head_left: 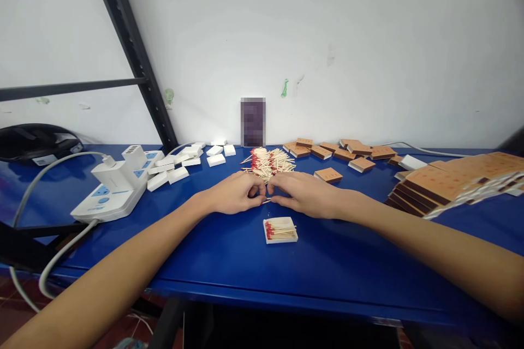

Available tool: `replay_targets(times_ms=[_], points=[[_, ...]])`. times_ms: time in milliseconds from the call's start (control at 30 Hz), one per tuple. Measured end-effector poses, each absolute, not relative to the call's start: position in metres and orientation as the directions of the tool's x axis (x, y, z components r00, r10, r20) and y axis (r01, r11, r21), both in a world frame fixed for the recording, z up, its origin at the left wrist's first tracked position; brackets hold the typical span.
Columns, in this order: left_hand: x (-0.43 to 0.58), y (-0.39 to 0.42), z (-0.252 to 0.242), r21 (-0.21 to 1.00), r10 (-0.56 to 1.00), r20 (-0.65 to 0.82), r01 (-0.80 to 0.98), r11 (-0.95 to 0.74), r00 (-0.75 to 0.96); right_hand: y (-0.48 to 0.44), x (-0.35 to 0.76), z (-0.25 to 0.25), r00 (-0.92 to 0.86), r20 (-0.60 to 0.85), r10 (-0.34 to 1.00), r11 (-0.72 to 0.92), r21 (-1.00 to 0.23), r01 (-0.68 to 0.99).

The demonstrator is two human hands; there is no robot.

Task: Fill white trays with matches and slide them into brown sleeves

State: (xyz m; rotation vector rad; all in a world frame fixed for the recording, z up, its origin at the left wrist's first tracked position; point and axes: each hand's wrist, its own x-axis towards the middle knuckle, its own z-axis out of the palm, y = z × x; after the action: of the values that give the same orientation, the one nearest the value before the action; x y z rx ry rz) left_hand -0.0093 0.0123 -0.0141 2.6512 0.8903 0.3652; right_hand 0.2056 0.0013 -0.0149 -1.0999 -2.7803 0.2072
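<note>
Both hands meet at the near side of a heap of red-tipped matches (270, 161) on the blue table. My left hand (235, 193) is closed, thumb and fingers curled together around a few matchsticks (267, 200). Facing it, my right hand (301, 193) pinches at the other end of the same sticks. How many they hold is too small to tell. Just in front of the hands lies a white matchbox tray (281, 240), partly filled with matches whose red heads point left.
Several white trays (179, 174) lie at left, beside a white power strip (106, 202) with cables. Several brown matchbox sleeves (328, 175) are scattered at right, near a wrapped stack of matchboxes (446, 182). A dark metal frame (131, 49) stands at left.
</note>
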Motion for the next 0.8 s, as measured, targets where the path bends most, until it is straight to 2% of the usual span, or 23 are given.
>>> replay_targets(times_ms=[100, 233, 333, 433, 567, 800], points=[[-0.008, 0.014, -0.017, 0.369, 0.639, 0.209, 0.545, -0.753, 0.740, 0.002, 0.205, -0.016, -0.737, 0.097, 0.669, 0.739, -0.192, 0.645], [-0.010, 0.018, -0.018, 0.233, 0.696, 0.312, 0.658, -0.716, 0.647, -0.001, 0.205, -0.014, -0.767, 0.076, 0.637, 0.764, -0.192, 0.616], [-0.010, 0.020, -0.018, 0.092, 0.681, 0.291, 0.688, -0.720, 0.672, -0.009, 0.208, -0.009, -0.760, 0.016, 0.650, 0.752, -0.161, 0.640], [-0.007, 0.021, -0.019, 0.009, 0.671, 0.261, 0.693, -0.721, 0.694, -0.017, 0.213, -0.005, -0.749, -0.014, 0.663, 0.743, -0.112, 0.660], [-0.004, 0.020, -0.019, -0.021, 0.692, 0.248, 0.718, -0.696, 0.678, -0.021, 0.218, -0.004, -0.758, -0.031, 0.652, 0.755, -0.067, 0.652], [-0.001, 0.020, -0.020, -0.021, 0.712, 0.217, 0.732, -0.681, 0.668, -0.018, 0.225, 0.001, -0.754, -0.047, 0.656, 0.742, -0.145, 0.655]])
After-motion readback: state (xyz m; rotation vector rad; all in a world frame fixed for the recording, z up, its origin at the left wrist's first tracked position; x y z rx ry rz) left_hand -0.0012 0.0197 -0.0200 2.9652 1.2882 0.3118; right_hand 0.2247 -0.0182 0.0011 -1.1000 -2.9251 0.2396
